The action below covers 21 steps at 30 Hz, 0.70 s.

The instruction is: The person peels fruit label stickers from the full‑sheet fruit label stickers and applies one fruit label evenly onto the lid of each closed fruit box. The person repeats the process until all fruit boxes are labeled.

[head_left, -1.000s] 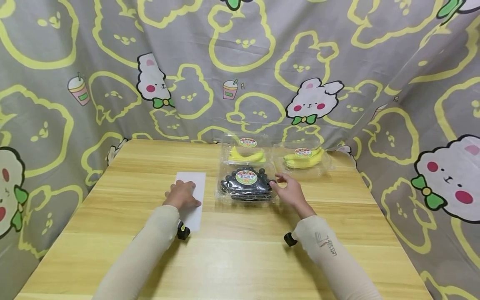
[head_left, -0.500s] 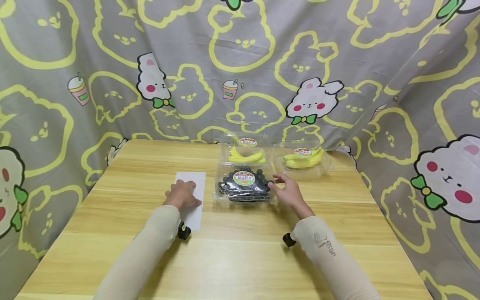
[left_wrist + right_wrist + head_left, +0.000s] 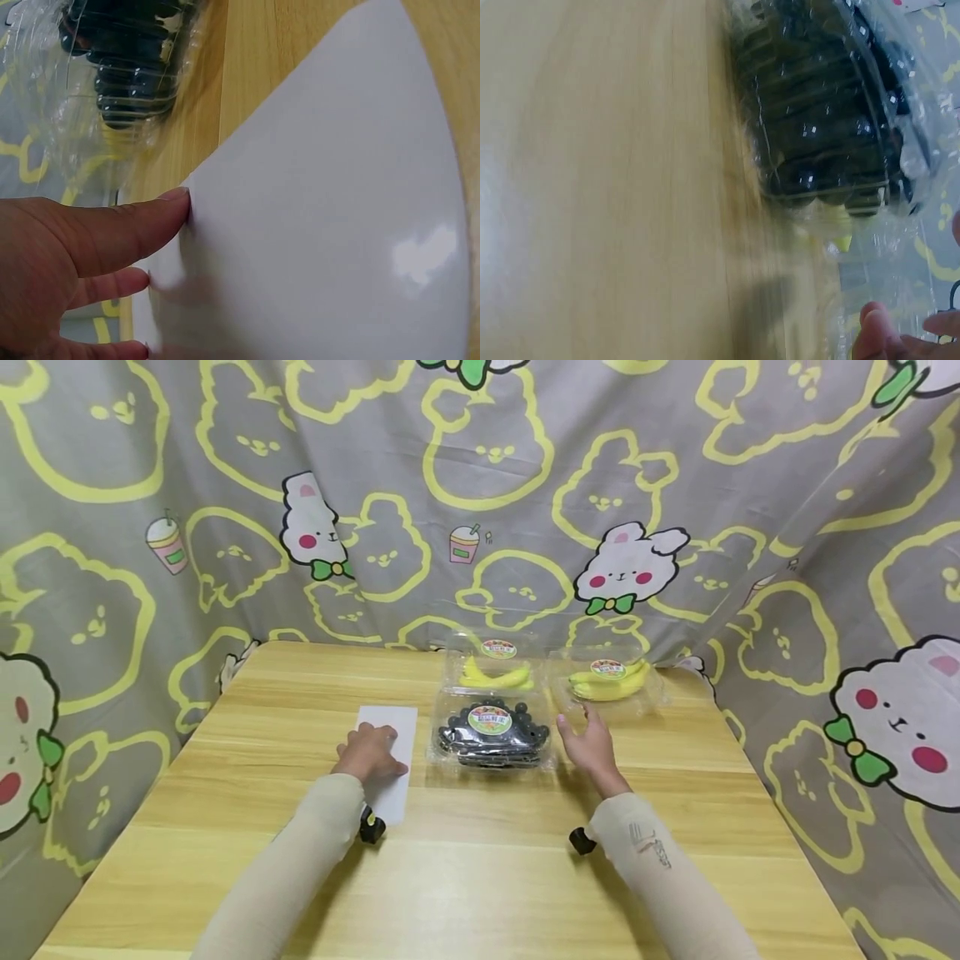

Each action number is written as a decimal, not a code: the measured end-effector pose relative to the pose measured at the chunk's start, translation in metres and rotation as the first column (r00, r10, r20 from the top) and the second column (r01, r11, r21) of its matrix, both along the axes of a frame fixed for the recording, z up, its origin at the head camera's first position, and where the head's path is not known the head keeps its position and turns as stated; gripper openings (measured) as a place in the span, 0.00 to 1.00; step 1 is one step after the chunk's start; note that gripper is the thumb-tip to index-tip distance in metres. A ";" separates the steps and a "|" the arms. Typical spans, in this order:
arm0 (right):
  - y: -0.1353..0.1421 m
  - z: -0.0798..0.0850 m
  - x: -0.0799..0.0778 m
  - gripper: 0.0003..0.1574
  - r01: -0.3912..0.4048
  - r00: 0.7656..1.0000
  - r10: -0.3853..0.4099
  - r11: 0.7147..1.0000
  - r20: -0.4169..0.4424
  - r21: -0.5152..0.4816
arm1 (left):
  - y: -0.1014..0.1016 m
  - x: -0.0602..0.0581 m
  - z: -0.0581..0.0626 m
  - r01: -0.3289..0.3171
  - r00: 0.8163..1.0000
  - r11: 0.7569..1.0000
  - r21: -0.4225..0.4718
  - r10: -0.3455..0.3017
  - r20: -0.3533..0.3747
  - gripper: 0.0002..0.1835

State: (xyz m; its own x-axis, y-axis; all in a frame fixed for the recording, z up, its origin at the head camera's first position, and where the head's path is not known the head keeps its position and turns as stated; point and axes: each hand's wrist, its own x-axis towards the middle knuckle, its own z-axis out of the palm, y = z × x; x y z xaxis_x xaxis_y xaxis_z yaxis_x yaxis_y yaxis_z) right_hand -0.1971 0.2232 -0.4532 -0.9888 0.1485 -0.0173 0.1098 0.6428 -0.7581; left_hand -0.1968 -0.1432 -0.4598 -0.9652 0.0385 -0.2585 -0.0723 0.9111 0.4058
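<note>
My left hand (image 3: 369,753) rests with spread fingers on a white rectangular sheet (image 3: 405,731), left of the fruit boxes. The left wrist view shows its thumb (image 3: 150,225) and fingertips touching the glossy white surface. A clear plastic box of black grapes (image 3: 492,743), with a round colourful label on its lid, sits on the table right of the sheet. Just off the box's right side is my right hand (image 3: 588,747), holding nothing, thumb and fingers apart. In the right wrist view its fingers (image 3: 877,334) show low at the corner, below the dark grapes (image 3: 817,127).
Behind the grapes stands a clear box with a yellow banana (image 3: 495,677). Another clear box of bananas (image 3: 611,685) is to its right, beyond my right hand. A patterned grey curtain (image 3: 495,527) hangs along the back edge of the wooden table (image 3: 480,877).
The grape box shifted slightly left with my right hand at its side. My right hand has since come off it, a little to the right. My left hand stays on the sheet.
</note>
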 end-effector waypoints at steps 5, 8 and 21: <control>0.006 -0.004 -0.005 0.48 -0.035 0.998 0.035 0.999 0.048 0.011 | 0.004 -0.001 -0.002 0.003 1.000 1.000 0.009 -0.003 -0.010 0.41; 0.009 -0.005 -0.005 0.45 -0.046 0.997 0.046 0.999 0.054 0.000 | 0.004 -0.001 -0.003 0.007 1.000 1.000 0.013 -0.006 -0.019 0.41; 0.022 -0.011 0.017 0.13 -0.069 0.987 0.083 0.992 -0.138 0.108 | -0.009 -0.001 0.005 0.017 0.981 0.995 0.102 0.003 -0.193 0.26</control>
